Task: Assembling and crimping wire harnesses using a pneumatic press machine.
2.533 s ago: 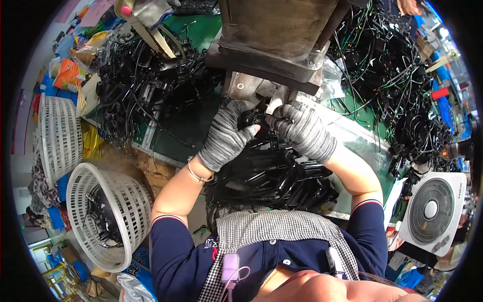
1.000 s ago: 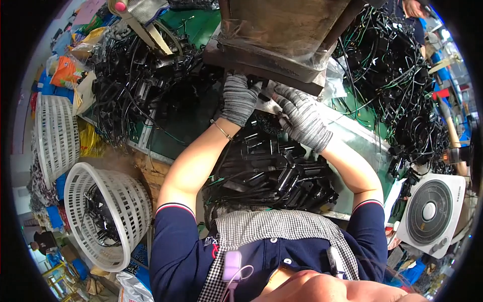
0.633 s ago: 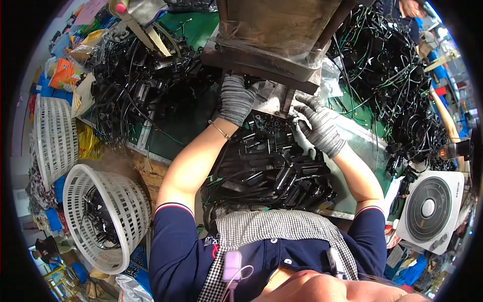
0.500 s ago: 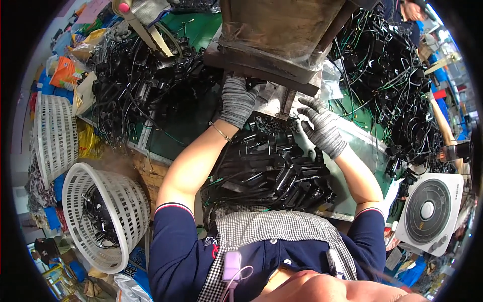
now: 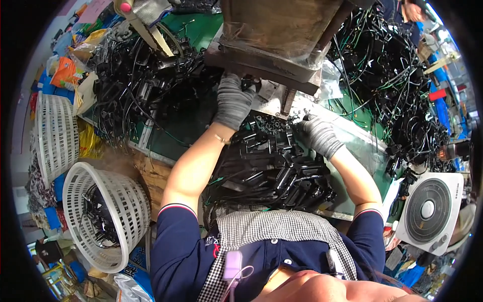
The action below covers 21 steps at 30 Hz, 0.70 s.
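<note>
My left hand (image 5: 234, 103), in a grey striped knit glove, reaches under the front edge of a heavy brown metal machine (image 5: 261, 63). Its thumb lies against a small black part (image 5: 250, 84), and the fingertips are partly hidden. My right hand (image 5: 321, 135), gloved alike, is closed with curled fingers beside a metal plate (image 5: 271, 106); what its fingertips pinch is hidden. Small metal nuts (image 5: 270, 124) lie between the hands. Below them is a heap of black parts with cables (image 5: 271, 171), close in front of my checked apron (image 5: 276, 226).
Tangled black cables and parts pile up at the left (image 5: 136, 80) and right (image 5: 377, 55). Two white plastic baskets (image 5: 133, 201) stand at the left, the nearer one tipped with black parts inside. A white fan (image 5: 427, 211) sits at the right. Another person (image 5: 413, 11) is at the far right.
My right hand has lowered slightly toward the black parts, and its spread fingers have curled in. My left hand has shifted a little left, showing more of the black part by its thumb.
</note>
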{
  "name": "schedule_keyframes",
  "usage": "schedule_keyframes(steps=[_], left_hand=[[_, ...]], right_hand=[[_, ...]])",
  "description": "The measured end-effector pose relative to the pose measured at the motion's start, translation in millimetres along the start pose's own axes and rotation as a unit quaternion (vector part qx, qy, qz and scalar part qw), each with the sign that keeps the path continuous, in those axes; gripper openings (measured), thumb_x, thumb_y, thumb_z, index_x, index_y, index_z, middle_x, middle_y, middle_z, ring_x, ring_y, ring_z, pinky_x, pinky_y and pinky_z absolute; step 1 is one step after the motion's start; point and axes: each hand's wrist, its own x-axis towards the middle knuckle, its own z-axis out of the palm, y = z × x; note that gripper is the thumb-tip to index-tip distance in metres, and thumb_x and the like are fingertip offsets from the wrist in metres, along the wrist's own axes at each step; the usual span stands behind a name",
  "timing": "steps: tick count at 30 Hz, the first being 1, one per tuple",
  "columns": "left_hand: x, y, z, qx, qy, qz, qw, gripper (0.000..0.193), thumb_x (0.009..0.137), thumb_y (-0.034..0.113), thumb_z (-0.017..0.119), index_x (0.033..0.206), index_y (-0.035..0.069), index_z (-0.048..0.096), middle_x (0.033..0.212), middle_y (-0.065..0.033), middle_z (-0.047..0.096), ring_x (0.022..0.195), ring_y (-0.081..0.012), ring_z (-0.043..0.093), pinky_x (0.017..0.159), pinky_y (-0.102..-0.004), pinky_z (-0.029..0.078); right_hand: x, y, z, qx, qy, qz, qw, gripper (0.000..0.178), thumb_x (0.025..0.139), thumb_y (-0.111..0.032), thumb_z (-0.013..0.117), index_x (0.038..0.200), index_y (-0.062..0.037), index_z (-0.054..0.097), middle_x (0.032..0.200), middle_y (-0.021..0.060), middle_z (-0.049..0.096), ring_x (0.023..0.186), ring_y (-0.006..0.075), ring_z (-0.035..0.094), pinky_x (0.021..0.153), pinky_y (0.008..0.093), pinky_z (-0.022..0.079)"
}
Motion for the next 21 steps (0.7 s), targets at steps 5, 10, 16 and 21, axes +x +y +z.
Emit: schedule_keyframes(steps=[5,10,16,21], left_hand=[[-19,39,-101,0.073,-0.025,0.010,0.997,0.034,0.072,0.007,0.068,0.105,0.003,0.058,0.098,-0.0163,0.061,0.087,-0.0352,0.057,0.082,-0.0423,0.048],[-73,39,-168,0.274,-0.134,-0.024,0.952,0.027,0.071,0.004,0.067,0.097,0.003,0.062,0.088,-0.0168,0.060,0.084,-0.0334,0.059,0.073,-0.0436,0.049],[-109,53,-163,0.208,-0.238,-0.068,0.946,0.030,0.071,0.009,0.068,0.100,0.003,0.063,0.089,-0.0169,0.061,0.084,-0.0353,0.058,0.075,-0.0426,0.049],[-41,31,-214,0.200,-0.020,-0.039,0.979,0.026,0.079,0.009,0.066,0.103,0.002,0.062,0.090,-0.0127,0.063,0.082,-0.0277,0.062,0.074,-0.0352,0.051]], right_hand=[[-1,4,14,-0.049,-0.036,0.032,0.998,0.019,0.077,-0.028,0.067,0.090,-0.0139,0.069,0.083,0.0161,0.062,0.076,0.0351,0.061,0.065,0.0451,0.050],[3,5,21,-0.124,-0.018,-0.001,0.992,0.020,0.078,-0.029,0.066,0.089,-0.0140,0.069,0.080,0.0161,0.062,0.073,0.0360,0.061,0.063,0.0461,0.050],[8,-1,20,-0.140,-0.064,0.028,0.988,0.017,0.078,-0.025,0.065,0.087,-0.0116,0.067,0.082,0.0177,0.062,0.074,0.0375,0.061,0.065,0.0472,0.050],[0,-1,20,-0.096,0.000,0.033,0.995,0.015,0.078,-0.024,0.064,0.083,-0.0103,0.065,0.084,0.0187,0.062,0.075,0.0384,0.061,0.066,0.0482,0.050]])
